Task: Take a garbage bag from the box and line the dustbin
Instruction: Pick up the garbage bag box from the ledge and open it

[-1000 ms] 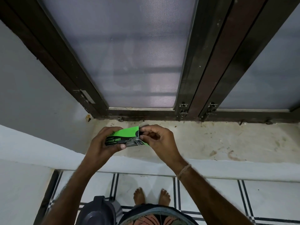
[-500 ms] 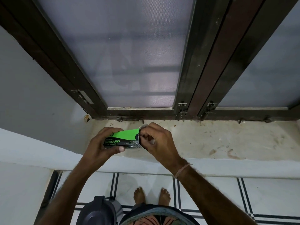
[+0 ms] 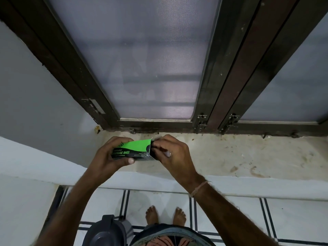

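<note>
Above the window sill [image 3: 221,157], the garbage bag box [image 3: 132,151] is being gripped by the left hand [image 3: 110,155], while its end is being pinched by the right hand [image 3: 173,154].

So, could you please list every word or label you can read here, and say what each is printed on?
"GARBAGE BAGS": white capitals on the black band of the green box, held in the left hand.
"CO": end of a word on the box's green top corner; the rest is hidden by fingers.
Small lines above and below "GARBAGE BAGS", and to its right: too blurred to read.
Nothing readable elsewhere.
</note>
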The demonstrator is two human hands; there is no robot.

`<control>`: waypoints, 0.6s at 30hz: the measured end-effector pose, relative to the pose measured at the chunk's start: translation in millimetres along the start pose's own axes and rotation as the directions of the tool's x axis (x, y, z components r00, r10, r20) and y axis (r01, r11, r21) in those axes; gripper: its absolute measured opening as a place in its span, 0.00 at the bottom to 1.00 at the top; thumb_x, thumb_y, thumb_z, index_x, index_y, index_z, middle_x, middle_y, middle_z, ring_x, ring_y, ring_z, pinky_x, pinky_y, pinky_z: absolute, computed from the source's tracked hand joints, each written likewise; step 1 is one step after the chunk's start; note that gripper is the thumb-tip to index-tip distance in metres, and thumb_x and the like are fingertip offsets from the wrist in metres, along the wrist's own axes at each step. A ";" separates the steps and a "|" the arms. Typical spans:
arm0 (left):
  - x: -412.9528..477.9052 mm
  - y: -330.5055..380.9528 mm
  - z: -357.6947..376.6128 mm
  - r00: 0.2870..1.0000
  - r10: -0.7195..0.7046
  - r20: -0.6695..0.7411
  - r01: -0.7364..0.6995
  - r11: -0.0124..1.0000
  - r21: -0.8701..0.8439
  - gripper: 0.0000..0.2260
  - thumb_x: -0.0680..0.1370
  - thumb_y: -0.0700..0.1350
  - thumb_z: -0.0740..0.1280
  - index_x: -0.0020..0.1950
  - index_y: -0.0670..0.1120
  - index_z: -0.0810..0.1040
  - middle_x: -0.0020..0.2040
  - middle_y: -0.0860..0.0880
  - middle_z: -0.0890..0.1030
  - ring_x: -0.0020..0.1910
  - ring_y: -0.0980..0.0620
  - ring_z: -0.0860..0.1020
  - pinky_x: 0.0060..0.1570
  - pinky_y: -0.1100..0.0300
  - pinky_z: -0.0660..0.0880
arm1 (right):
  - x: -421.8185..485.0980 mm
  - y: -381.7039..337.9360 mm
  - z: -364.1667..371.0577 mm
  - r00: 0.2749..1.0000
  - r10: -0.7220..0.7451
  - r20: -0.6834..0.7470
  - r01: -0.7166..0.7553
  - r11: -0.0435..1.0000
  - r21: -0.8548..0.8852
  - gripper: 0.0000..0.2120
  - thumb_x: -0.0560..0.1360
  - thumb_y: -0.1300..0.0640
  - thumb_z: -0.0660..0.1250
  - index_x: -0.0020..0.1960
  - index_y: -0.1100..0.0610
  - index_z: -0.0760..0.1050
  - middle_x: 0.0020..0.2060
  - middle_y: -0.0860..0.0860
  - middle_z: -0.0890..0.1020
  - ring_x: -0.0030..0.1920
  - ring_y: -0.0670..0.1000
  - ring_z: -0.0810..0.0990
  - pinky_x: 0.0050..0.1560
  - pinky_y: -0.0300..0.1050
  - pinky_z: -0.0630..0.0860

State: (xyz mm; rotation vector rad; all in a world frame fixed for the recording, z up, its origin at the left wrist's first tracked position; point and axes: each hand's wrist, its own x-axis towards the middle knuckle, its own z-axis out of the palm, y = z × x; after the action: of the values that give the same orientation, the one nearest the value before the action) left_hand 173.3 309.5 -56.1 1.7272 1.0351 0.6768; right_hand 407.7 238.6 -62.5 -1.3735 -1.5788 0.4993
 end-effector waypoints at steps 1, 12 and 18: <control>-0.6 0.2 -0.7 1.000 0.002 0.015 -0.002 1.000 0.016 0.23 0.64 0.57 0.79 0.58 0.61 0.82 0.58 0.58 0.80 0.59 0.55 0.79 0.56 0.66 0.76 | -0.5 -0.3 0.6 1.000 -0.011 0.006 0.011 0.999 -0.032 0.05 0.75 0.66 0.74 0.51 0.60 0.85 0.48 0.51 0.85 0.48 0.47 0.82 0.52 0.32 0.75; -0.5 6.9 -3.8 0.999 -0.022 0.050 0.026 0.997 -0.068 0.24 0.64 0.55 0.80 0.59 0.57 0.83 0.60 0.53 0.81 0.60 0.52 0.80 0.57 0.61 0.78 | 5.9 -5.2 -3.6 0.984 -0.180 -0.009 0.176 0.971 -0.164 0.02 0.75 0.62 0.73 0.45 0.61 0.81 0.42 0.53 0.81 0.40 0.49 0.76 0.41 0.41 0.75; -1.0 0.9 -12.8 0.999 -0.033 0.020 0.034 0.998 -0.054 0.27 0.64 0.55 0.80 0.61 0.54 0.83 0.62 0.51 0.81 0.62 0.50 0.80 0.60 0.56 0.78 | 7.1 -2.3 -12.3 0.989 -0.149 -0.016 0.144 0.976 -0.166 0.01 0.74 0.64 0.72 0.45 0.61 0.80 0.43 0.52 0.80 0.41 0.48 0.75 0.41 0.39 0.74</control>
State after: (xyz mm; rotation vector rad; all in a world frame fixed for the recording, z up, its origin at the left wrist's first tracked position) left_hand 162.8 314.4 -50.5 1.6624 1.0215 0.6600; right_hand 417.5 241.1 -52.2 -1.3669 -1.7135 0.2638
